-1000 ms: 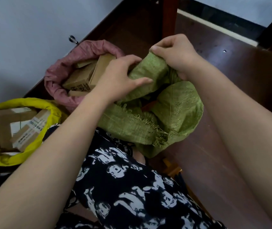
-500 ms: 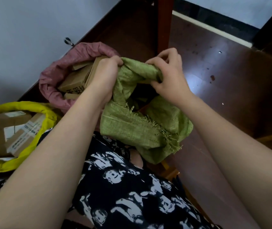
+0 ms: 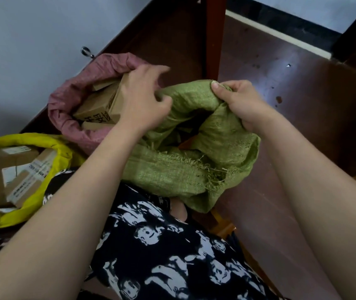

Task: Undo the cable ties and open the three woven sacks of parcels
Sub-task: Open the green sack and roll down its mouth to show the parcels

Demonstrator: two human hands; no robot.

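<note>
2 of 3 sacks look done: yellow sack (image 3: 42,187) at the left and pink sack (image 3: 68,118) behind it both sit with mouths rolled wide, cardboard parcels (image 3: 99,105) exposed, no cable tie visible on either. Green sack (image 3: 185,169) is the 3rd, in front of the person on the brown floor (image 3: 302,148); its neck is untied as far as can be seen and partly spread, dark gap showing in the middle, frayed rim folded toward the person. Hands are apart: right hand (image 3: 239,102) pinches the far-right rim with thumb on top, left hand (image 3: 144,98) has fingers curled into the left rim, touching the pink sack's parcel behind. Judged remaining: roll the green rim down fully. Room: open floor to the right; left is crowded by the pink sack, a red-brown furniture leg (image 3: 213,37) stands just behind, wall (image 3: 32,29) close at the far left.
</note>
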